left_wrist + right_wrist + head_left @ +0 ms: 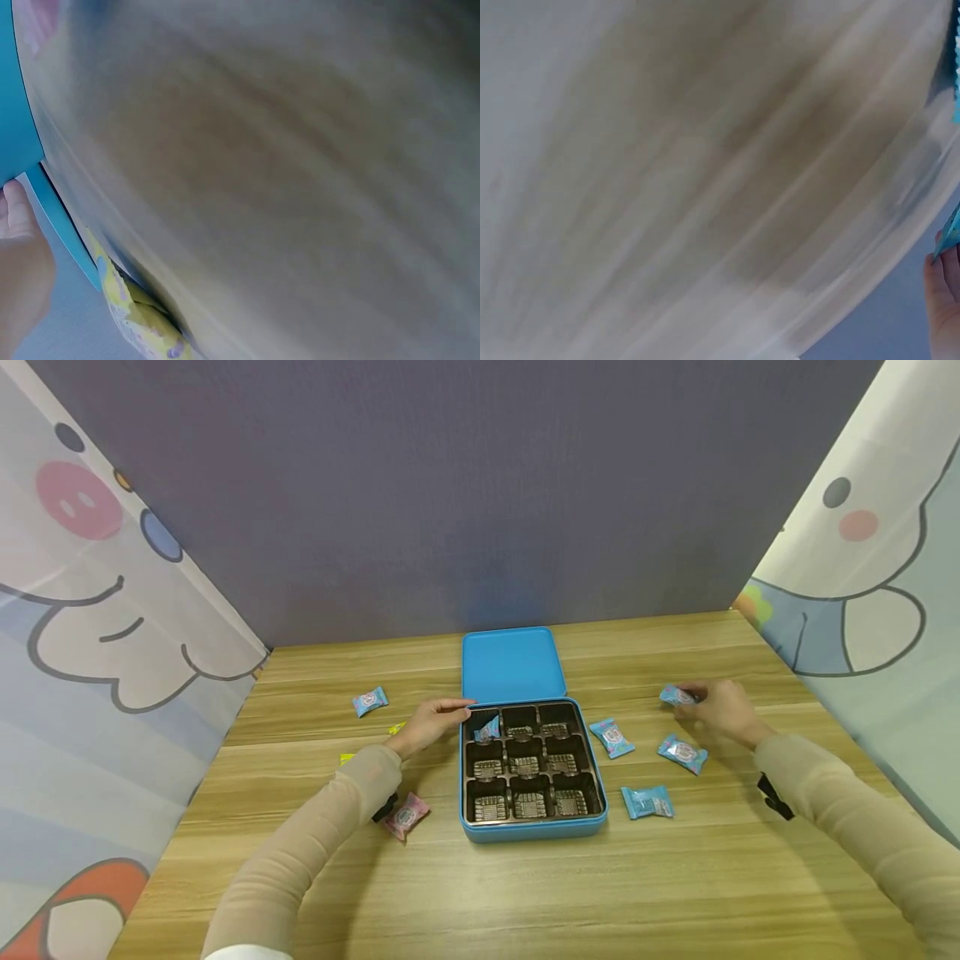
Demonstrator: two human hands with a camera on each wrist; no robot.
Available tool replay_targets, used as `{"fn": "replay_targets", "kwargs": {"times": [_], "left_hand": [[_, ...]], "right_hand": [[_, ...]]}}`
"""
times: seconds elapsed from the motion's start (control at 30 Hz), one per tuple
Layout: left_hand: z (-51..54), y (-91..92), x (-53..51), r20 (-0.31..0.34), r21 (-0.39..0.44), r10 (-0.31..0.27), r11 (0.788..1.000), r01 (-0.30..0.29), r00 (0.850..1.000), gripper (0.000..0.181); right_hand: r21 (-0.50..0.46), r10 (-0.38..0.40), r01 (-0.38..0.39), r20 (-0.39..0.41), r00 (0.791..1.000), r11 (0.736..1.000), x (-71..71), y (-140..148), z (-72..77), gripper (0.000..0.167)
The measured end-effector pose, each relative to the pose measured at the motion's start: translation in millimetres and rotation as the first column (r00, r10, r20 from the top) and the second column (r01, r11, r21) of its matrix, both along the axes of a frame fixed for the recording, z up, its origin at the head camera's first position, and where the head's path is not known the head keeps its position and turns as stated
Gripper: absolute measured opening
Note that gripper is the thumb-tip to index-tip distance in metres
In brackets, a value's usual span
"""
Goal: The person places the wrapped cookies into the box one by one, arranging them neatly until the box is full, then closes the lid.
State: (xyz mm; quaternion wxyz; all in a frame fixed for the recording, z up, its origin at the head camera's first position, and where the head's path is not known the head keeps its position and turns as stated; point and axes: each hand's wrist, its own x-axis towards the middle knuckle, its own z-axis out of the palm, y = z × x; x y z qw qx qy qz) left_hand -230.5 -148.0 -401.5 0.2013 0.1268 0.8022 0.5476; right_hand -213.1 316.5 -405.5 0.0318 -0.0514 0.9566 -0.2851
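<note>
A blue tin (534,833) with a dark nine-compartment tray (525,766) stands mid-table, its lid (513,665) lying open behind. One blue-wrapped candy (487,729) leans in the back left compartment. My left hand (429,727) touches the tin's back left corner with its fingertips; the left wrist view shows this hand (22,270) at the blue edge. At the right, my right hand (720,710) pinches a blue candy (677,695) over the table; the right wrist view catches the hand (943,292) and the wrapper (951,231) at its edge.
Blue candies lie right of the tin (612,738), (682,753), (647,802); another blue candy (371,701) is at the back left. A pink candy (407,816) lies by the left sleeve, and yellow wrappers (142,315) are partly hidden beside that arm. A grey panel (495,510) stands behind.
</note>
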Motion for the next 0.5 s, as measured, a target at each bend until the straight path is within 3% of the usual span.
{"fn": "replay_targets", "kwargs": {"times": [0.23, 0.37, 0.47, 0.5], "left_hand": [[1.2, 0.4, 0.5, 0.009, 0.013, 0.012, 1.000, -0.012, 1.000, 0.038], [-15.4, -1.2, -6.4, -0.017, 0.022, 0.031, 0.999, -0.031, 0.999, 0.036], [-16.9, -1.9, -7.2, -0.018, 0.029, 0.030, 0.999, -0.029, 0.999, 0.036], [-12.6, -1.6, -5.5, -0.011, 0.028, 0.023, 0.999, -0.023, 1.000, 0.036]], "right_hand": [[-0.002, 0.034, -0.034, -0.009, 0.999, 0.999, -4.5, -8, 9.6, 0.047], [-0.008, 0.053, -0.053, -0.040, 0.998, 0.999, -3.5, -13, 14.4, 0.044], [-0.020, 0.057, -0.059, -0.052, 0.997, 0.998, -2.2, -15, 19.1, 0.046], [-0.028, 0.057, -0.058, -0.049, 0.997, 0.998, -2.1, -16, 20.9, 0.048]]}}
